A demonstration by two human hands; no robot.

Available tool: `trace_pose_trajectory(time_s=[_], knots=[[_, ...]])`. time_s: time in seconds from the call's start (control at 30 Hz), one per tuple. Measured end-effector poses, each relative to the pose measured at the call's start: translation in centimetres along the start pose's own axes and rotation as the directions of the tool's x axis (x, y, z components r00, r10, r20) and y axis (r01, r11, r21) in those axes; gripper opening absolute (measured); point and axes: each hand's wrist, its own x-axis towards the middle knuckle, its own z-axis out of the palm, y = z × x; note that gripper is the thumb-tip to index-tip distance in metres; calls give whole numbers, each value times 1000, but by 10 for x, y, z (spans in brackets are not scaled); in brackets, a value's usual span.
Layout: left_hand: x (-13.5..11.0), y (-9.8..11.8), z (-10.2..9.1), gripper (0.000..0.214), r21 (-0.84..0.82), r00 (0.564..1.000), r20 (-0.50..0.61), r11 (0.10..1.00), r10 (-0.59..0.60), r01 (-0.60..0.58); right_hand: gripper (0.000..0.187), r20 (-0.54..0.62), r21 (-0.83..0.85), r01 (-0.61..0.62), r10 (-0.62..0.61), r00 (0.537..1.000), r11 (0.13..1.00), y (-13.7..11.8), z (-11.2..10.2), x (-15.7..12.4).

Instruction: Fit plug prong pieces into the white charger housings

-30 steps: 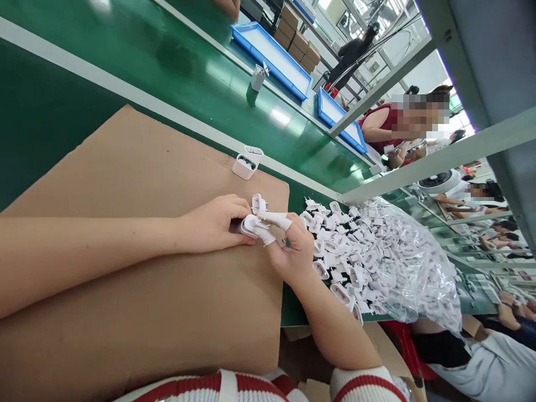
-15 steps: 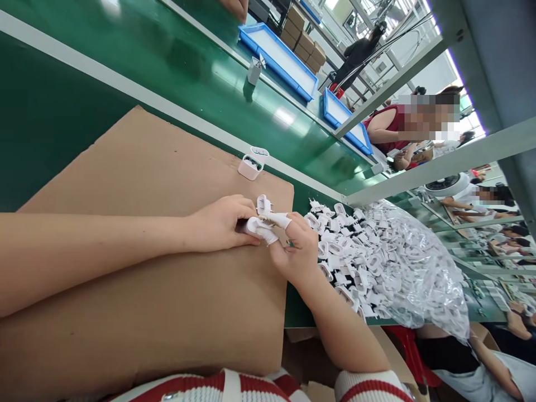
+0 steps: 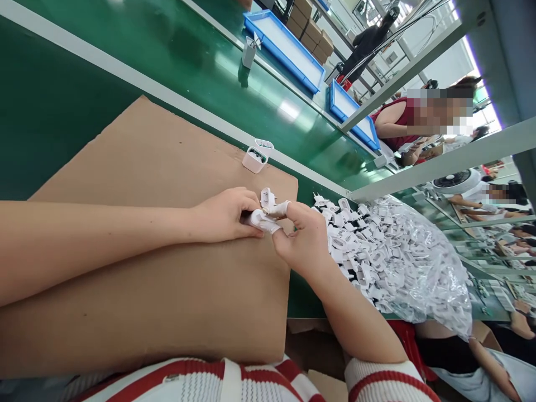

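Above the cardboard sheet (image 3: 188, 301), my left hand (image 3: 228, 215) is closed around a white plastic charger housing (image 3: 257, 218). My right hand (image 3: 307, 237), with white covers on its thumb and index finger, pinches at the same spot. At its index fingertip is a white plug piece (image 3: 267, 198) with thin pins. The fingers partly hide where the two pieces meet. Just beyond my hands, a white charger housing (image 3: 254, 161) with electronics visible inside stands on the cardboard, beside another white piece (image 3: 264, 146).
A heap of white plug pieces (image 3: 355, 240) lies right of the cardboard, spilling from a clear plastic bag (image 3: 435, 268). Across the green bench stand a small white box-shaped part (image 3: 249, 53) and blue trays (image 3: 288, 53). A metal frame bar (image 3: 419, 167) crosses at right. Co-workers sit beyond.
The view has shifted slightly. Both hands stay together at the charger pieces, and my right hand has turned a little, its thumb and index finger still at them.
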Motion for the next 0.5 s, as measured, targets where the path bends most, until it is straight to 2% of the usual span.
trace_pose_trajectory(time_s=[0.2,0.33,0.5], knots=[[-1,1,0,20,-17,1000,17,1000,-19,20,16,24,-155,49,-46,999,987,-10,-5,0],[-3,5,0,20,-54,996,24,995,-82,83,15,60,-107,-32,38,997,994,-10,-8,3],[-4,6,2,24,-102,994,8,989,-108,108,18,51,-57,-70,73,996,996,-6,-5,3]])
